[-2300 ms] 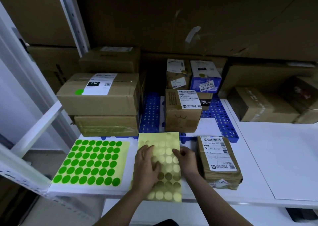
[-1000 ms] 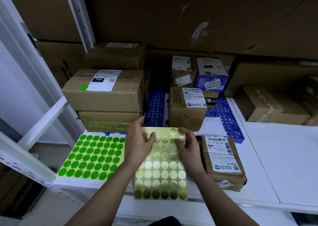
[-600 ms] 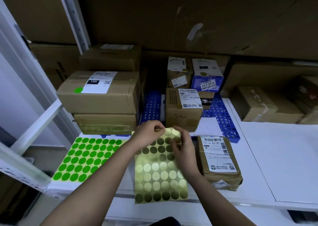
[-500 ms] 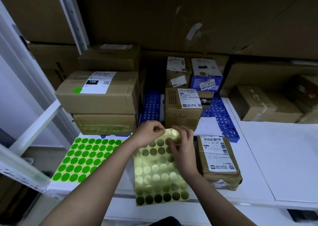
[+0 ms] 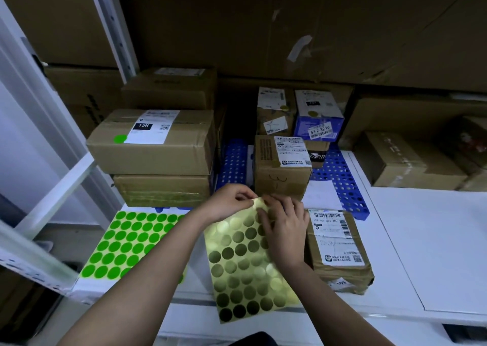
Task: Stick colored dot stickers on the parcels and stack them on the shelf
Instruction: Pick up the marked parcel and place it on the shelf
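Observation:
A sheet of gold dot stickers lies tilted on the white shelf, its near end over the front edge. My left hand pinches the sheet's far top corner. My right hand rests on the sheet's upper right, fingertips at that same corner. A sheet of green dot stickers lies flat to the left. A small brown parcel with a barcode label lies just right of my right hand. A large box at the back left bears a green dot.
Several labelled parcels stand on a blue perforated tray behind the sheets. More brown boxes sit at the back right. A white upright post and slanted rail frame the left side. Bare white shelf lies at right.
The gold sheet has been lifted at its far end and turned slightly. My left hand moved from lying flat on it to pinching the top corner; my right hand's fingers closed in on the same corner.

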`<state>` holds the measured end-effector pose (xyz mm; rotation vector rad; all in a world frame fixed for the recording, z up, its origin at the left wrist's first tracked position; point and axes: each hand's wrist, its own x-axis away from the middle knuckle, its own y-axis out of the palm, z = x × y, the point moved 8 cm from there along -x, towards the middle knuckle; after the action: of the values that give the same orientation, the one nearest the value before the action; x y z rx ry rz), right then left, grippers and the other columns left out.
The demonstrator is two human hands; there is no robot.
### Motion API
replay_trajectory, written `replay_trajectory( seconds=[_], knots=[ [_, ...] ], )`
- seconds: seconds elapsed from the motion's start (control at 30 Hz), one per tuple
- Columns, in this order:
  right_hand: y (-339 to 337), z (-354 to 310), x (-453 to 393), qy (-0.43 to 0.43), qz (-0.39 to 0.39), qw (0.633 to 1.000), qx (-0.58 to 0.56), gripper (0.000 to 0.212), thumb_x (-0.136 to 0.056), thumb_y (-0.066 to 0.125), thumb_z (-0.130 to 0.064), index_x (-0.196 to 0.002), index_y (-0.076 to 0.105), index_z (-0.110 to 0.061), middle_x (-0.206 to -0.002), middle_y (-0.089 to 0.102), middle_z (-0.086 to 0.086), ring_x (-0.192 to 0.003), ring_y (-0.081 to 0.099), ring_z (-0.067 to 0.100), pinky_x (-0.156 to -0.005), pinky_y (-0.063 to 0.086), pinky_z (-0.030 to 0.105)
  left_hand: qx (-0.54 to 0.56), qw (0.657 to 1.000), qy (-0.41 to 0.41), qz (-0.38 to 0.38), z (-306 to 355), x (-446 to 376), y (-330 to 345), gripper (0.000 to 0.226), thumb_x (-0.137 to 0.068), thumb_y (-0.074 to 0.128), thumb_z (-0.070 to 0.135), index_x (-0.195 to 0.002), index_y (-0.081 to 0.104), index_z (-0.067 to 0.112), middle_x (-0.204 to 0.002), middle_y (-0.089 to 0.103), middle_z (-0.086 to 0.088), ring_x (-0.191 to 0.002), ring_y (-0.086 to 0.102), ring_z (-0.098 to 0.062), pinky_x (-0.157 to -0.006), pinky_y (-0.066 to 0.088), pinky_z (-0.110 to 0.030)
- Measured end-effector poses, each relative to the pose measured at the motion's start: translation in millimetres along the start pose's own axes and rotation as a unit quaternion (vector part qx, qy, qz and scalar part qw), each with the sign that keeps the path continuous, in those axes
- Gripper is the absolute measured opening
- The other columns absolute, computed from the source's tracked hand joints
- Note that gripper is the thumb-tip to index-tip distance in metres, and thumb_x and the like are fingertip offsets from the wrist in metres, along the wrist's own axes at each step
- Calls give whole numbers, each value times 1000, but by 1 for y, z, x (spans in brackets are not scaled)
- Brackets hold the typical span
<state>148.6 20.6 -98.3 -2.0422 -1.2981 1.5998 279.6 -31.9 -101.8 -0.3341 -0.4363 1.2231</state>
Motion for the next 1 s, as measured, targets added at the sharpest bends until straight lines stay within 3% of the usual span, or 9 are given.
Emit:
replay_trajectory(
  seconds=[0.3, 0.57, 0.73, 1.0],
  knots=[
    [2, 4, -4, 18, 12, 1000, -15, 27, -87, 52, -41, -95, 70, -23, -92, 68, -8, -91, 47, 16, -71, 31, 32, 16, 1000, -1, -11, 3, -3, 3, 18, -88, 62, 8, -82, 62, 25, -80, 66, 10, -78, 61, -2, -75, 47, -16],
    [1, 7, -6, 59, 25, 995, -71, 25, -83, 54, -43, -87, 70, -24, -87, 68, -12, -88, 46, 13, -68, 28, 28, -1, 1000, 11, -15, 6, -2, 2, 20, -88, 61, 6, -84, 61, 25, -81, 66, 10, -76, 60, 3, -71, 43, -8],
    [1, 8, -6, 65, 33, 995, -73, 23, -82, 56, -42, -84, 69, -24, -84, 66, -13, -87, 47, 13, -68, 33, 30, -3, 1000, 11, -14, 5, -3, 2, 17, -88, 60, 3, -87, 62, 19, -79, 65, 9, -72, 59, 5, -68, 42, -5],
    [0, 4, -9, 25, 41, 998, -34, 22, -84, 55, -39, -79, 66, -21, -80, 63, -8, -83, 45, 15, -66, 30, 30, 0, 1000, -20, -19, -3, -4, 1, 17, -87, 62, 3, -96, 65, 18, -88, 68, 3, -77, 62, -2, -77, 48, -18]
  ],
)
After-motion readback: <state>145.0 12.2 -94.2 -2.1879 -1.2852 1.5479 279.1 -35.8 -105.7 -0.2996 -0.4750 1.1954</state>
